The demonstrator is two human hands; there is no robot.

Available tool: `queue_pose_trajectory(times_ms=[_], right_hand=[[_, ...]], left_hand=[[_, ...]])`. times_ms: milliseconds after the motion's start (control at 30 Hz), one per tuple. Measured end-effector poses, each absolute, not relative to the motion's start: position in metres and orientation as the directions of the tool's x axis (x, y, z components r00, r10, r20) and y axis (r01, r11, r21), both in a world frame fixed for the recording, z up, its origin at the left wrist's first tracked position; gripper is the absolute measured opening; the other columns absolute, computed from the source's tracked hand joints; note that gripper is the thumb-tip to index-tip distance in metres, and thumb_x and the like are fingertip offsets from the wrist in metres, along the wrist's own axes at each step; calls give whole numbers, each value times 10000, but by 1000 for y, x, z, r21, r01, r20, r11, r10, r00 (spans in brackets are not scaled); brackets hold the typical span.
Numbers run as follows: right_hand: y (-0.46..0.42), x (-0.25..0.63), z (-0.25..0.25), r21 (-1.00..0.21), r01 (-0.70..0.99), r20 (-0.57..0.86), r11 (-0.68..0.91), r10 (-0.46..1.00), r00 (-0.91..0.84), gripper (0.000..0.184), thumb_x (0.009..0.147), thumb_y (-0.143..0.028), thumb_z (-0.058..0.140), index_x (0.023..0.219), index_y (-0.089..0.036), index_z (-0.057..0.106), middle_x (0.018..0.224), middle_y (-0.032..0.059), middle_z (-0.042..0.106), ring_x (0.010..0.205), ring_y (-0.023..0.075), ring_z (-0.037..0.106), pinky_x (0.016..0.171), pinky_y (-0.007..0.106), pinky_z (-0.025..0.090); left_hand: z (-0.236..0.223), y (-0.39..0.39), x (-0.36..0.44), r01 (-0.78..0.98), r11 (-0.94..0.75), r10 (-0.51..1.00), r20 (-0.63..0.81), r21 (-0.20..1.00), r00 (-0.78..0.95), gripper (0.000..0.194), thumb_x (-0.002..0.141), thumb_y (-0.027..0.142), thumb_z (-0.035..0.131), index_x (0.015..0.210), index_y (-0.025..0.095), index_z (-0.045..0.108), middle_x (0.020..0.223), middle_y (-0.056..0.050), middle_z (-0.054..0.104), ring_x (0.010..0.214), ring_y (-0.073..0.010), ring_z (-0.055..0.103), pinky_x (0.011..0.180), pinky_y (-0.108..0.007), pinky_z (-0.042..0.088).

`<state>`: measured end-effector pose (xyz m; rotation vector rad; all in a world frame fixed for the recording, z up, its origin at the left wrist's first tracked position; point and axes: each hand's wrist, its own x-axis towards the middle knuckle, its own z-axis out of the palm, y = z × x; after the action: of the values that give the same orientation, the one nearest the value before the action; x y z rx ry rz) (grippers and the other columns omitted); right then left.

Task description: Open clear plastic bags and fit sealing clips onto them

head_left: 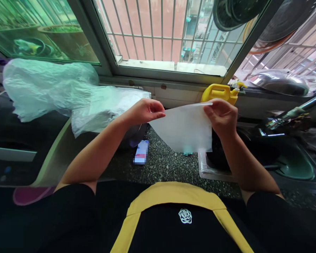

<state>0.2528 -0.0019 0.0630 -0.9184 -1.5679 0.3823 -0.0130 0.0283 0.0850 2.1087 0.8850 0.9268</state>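
Observation:
A thin, white, see-through sheet (186,128) is stretched out above the dark speckled counter (160,161). My right hand (223,115) pinches its upper right corner between thumb and fingers. At the sheet's left end, my left hand (150,111) has thumb and fingertips closed on the upper edge. The sheet's lower edge hangs free, and a small teal thing (188,153) partly shows below it. Whether the sheet is paper or plastic I cannot tell.
Crumpled clear plastic (50,88) covers things at the left. A phone-like object (141,151) lies on the counter. A yellow jug (218,92) stands by the window. To the right are a clear-edged tray (204,167), a faucet (287,117) and a sink (297,167).

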Motion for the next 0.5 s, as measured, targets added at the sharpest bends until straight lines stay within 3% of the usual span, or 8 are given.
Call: queue_pose_trajectory(times_ms=[167,333,500], right_hand=[[0,262,56,-682,372,703,630,705,94,150,775,-394,668,765,-252,620,699,-15,593,645,121,573,657,310,500],[-4,260,48,-641,370,753,672,643,136,99,800,-373,658,772,-293,607,696,-28,605,645,112,589,643,296,492],[-6,255,49,-622,340,779,706,603,174,72,815,-348,643,788,-298,599,687,-39,594,632,115,588,632,298,495]], left_hand=[[64,24,-28,252,-443,843,304,860,443,91,656,261,708,656,176,676,627,-19,636,590,-107,545,568,-249,436],[36,17,-22,-24,-360,906,355,933,231,172,635,342,742,680,198,659,679,-20,637,633,-112,566,603,-257,467],[14,16,-10,-213,-344,934,357,914,25,255,619,420,759,668,208,626,615,11,603,542,-90,531,531,-238,458]])
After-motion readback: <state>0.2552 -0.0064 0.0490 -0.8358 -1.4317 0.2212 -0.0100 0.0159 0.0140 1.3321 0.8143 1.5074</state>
